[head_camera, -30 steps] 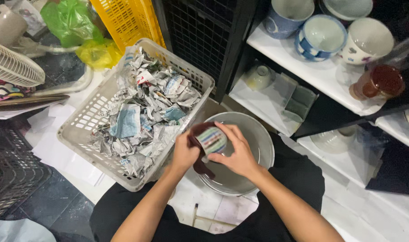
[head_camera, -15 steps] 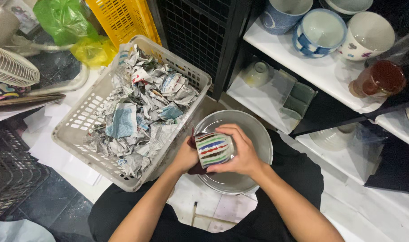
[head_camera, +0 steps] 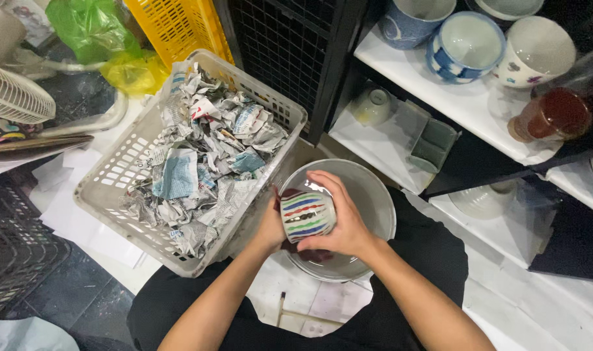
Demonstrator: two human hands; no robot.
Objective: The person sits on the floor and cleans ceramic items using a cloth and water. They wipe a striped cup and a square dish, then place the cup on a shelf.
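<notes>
Striped cup sits on its side between both my hands, above the grey basin. My right hand wraps its grip over the cup; my left hand presses its other end. Basket of crumpled newspaper just left.

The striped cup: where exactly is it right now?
In the head view, the striped cup sits low centre, held between both hands over the grey bowl, just right of the paper-filled basket.
</notes>
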